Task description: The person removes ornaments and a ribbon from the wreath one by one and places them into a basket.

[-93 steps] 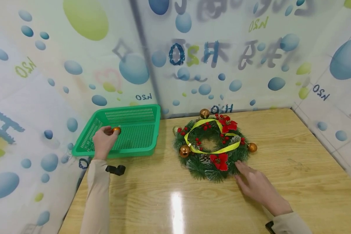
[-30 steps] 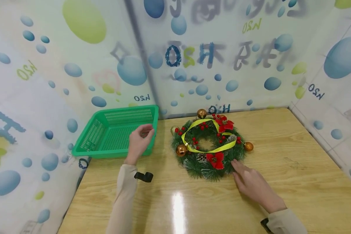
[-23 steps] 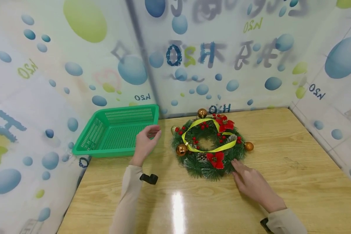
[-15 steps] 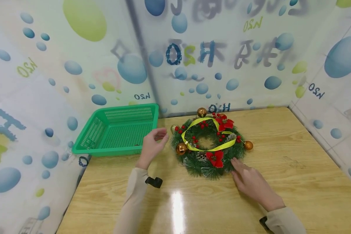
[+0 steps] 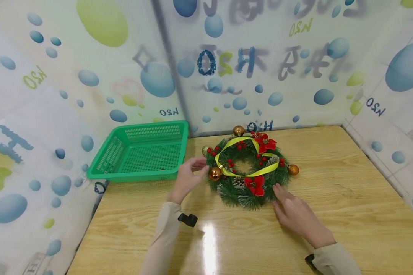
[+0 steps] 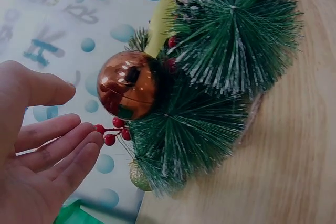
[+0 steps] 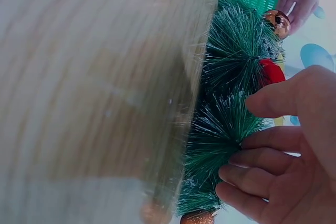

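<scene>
A green Christmas wreath (image 5: pixel 247 200) lies on the table, trimmed with a yellow ribbon (image 5: pixel 266 169), red berries and red flowers (image 5: pixel 254 185). My left hand (image 5: pixel 190 178) is at its left edge, beside a shiny copper bauble (image 6: pixel 128 85). In the left wrist view its thumb and fingers are parted with nothing between them; the fingertips are close to the berries (image 6: pixel 110 139), and contact cannot be told. At the wreath's front right edge, my right hand (image 5: pixel 297 214) touches the greenery with relaxed fingers (image 7: pixel 262 161), thumb apart.
A green plastic basket (image 5: pixel 134 178) stands at the back left, a small red spot (image 5: pixel 162 169) showing near its front wall. Other baubles, one orange (image 5: pixel 293 169) and one copper (image 5: pixel 238 131), stick out from the wreath. A patterned wall (image 5: pixel 278 76) rises behind the wooden table (image 5: pixel 351 183).
About three seconds ago my left hand held an orange bauble over the basket; a second ago none showed in it. The hand has moved right to the wreath. My right hand has barely moved.
</scene>
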Available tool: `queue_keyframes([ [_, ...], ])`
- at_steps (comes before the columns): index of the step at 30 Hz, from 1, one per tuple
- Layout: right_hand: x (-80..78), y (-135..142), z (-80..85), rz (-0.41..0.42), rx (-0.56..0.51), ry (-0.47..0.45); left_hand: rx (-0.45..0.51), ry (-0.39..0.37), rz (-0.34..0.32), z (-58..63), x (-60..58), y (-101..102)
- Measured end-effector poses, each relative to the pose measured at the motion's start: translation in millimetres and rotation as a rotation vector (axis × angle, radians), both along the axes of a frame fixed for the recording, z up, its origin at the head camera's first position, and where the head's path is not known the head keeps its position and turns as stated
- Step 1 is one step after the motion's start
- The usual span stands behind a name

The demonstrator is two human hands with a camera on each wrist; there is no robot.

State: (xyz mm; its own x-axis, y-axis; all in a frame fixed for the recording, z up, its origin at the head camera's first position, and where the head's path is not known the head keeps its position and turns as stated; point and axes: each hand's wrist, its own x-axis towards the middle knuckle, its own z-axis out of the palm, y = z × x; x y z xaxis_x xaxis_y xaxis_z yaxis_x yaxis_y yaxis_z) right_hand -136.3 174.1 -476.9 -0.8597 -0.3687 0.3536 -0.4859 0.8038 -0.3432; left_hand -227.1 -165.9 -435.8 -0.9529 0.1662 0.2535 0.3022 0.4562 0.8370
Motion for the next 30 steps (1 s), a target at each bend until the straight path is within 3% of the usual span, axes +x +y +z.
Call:
queue_keyframes([
  [9, 1.5, 0.2, -0.3, -0.014, 0.016, -0.010, -0.015, -0.057, -0.008, -10.0, 4.8, 3.7],
  [22, -1.8, -0.3, -1.5, -0.012, 0.040, -0.033, -0.032, -0.092, -0.018, -10.0, 8.4, 7.5],
  [30, -2.8, -0.2, -1.3, -0.012, 0.044, -0.053, -0.019, -0.128, -0.043, -16.9, 11.4, 12.0],
])
